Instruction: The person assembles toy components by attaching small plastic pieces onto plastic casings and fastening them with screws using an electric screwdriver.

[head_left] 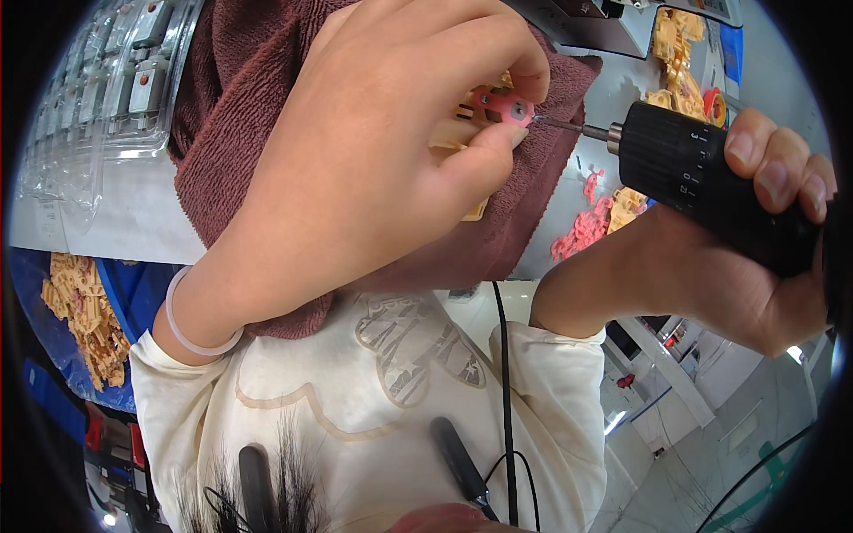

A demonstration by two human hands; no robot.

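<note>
My left hand (382,124) is closed around a yellow plastic part (451,135) over the brown towel. Between its thumb and forefinger sits a small pink plastic piece (508,108), set against the yellow part. Most of the yellow part is hidden by my fingers and palm. My right hand (773,178) is wrapped around a black electric screwdriver (680,160), held level from the right. The thin bit (560,123) points left, and its tip is at the pink piece by my left thumb. Whether a screw is on the tip is too small to tell.
A brown towel (231,151) covers the white table (142,222). Clear plastic trays (107,89) of grey units stand at left. Pink pieces (586,229) and yellow parts (677,53) lie at right. A blue bin (124,293) of yellow parts (84,311) is lower left. A black cable (503,382) hangs down.
</note>
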